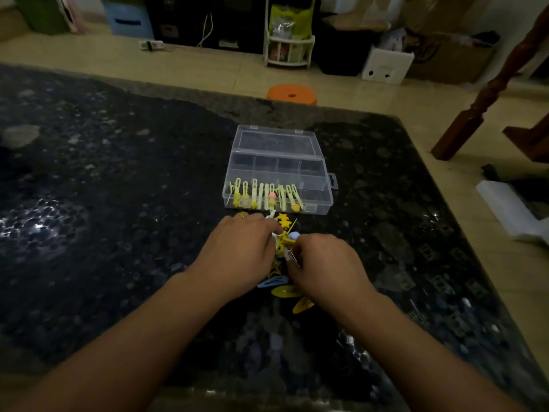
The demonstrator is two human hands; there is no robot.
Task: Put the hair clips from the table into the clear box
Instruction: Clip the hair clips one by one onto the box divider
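Both hands down at frame centre, working a small pile of hair clips (283, 233) on the dark speckled table (118, 179). Left hand (237, 251) w/ fingers curled over the pile's left side, ring on one finger; looks to be gripping clips but which one, can't tell, fingers hide it. Right hand (323, 263) pinched on a thin clip (292, 257) btwn thumb & fingertips, right at the pile's lower right.

Loose clips spill out below the hands: a blue snap clip (273, 282) just under the left hand, a yellow snap clip (285, 291) touching it, another yellow one (303, 304) lower right. A yellow star clip (283, 218) pokes out above the hands, near the box front.

Clear box (277, 176) sits just above the hands, centre frame, lid flipped open toward the far side. Front long compartment holds a row of pale yellow-green clips (264, 194), side by side, left to middle. Back small compartments look bare.

Orange stool (291, 95) on the floor past the table's far edge.
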